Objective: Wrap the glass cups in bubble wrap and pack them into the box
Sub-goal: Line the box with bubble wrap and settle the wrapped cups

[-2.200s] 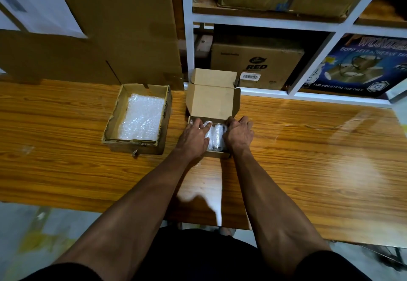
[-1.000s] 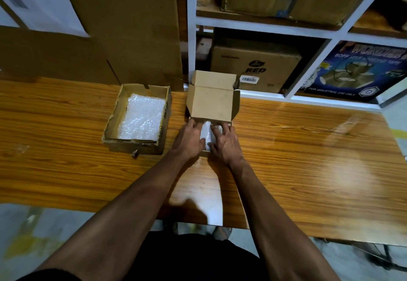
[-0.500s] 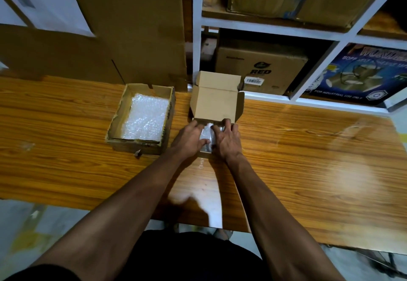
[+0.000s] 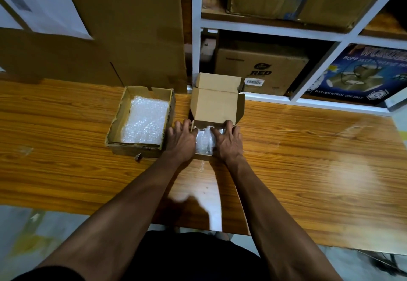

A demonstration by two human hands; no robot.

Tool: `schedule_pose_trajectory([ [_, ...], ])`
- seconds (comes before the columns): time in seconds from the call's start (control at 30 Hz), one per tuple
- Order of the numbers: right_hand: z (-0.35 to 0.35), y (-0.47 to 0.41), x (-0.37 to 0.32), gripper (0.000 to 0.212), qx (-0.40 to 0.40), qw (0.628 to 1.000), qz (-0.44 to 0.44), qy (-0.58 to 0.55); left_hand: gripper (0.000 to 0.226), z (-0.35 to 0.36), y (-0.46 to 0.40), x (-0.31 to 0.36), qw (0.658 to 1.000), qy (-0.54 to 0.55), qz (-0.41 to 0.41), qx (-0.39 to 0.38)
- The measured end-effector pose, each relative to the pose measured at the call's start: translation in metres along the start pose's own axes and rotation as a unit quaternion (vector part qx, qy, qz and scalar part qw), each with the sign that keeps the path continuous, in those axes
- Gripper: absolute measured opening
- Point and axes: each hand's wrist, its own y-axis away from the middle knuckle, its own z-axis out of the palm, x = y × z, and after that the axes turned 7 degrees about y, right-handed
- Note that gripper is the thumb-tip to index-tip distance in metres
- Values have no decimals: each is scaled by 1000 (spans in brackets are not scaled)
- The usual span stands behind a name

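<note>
A small cardboard box stands on the wooden table with its lid flap tilted up at the back. Bubble-wrapped glass cups lie inside it, showing between my hands. My left hand rests over the box's left wall, fingers spread, its thumb against the wrapped cups. Over the box's right half, my right hand presses down on the wrapped cups with spread fingers reaching the far wall. Most of the box's inside is hidden under my hands.
A shallow cardboard tray holding sheets of bubble wrap sits just left of the box. Large cardboard sheets lean behind it. A white shelf with cartons stands behind the table.
My hands have drawn a little apart. The left moved out over the box's left wall and the right shifted to the right, so more of the wrapped cups shows between them.
</note>
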Motion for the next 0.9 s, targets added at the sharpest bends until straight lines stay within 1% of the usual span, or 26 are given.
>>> schedule_pose_trajectory([
  [0.03,1,0,-1,92,7,1000,-3,2,61,-1,2,1,1000,1,0,2],
  [0.1,5,5,3,88,39,999,-4,-26,61,-5,7,3,999,7,9,38],
  [0.13,10,10,7,83,64,996,0,-58,61,-5,11,3,998,16,18,62],
  [0.2,21,20,13,70,138,984,6,-109,58,-2,16,5,993,43,50,93],
  [0.23,26,25,15,64,167,979,10,-116,57,1,18,6,992,60,63,92],
  [0.27,30,28,16,62,178,977,10,-114,58,5,18,9,992,76,69,79],
  [0.3,33,31,16,63,169,980,7,-107,61,9,19,11,992,83,70,62],
  [0.37,38,37,15,69,124,988,-7,-89,69,17,20,17,994,72,77,32],
  [0.47,46,43,10,71,82,994,-21,-63,78,27,22,22,995,48,87,19],
  [0.7,36,36,7,73,46,997,-25,-49,71,24,19,27,996,20,82,12],
  [0.8,32,39,10,76,57,997,13,-58,71,26,18,29,997,12,78,16],
  [0.9,33,39,11,76,36,998,32,-43,71,29,16,31,997,15,72,6],
])
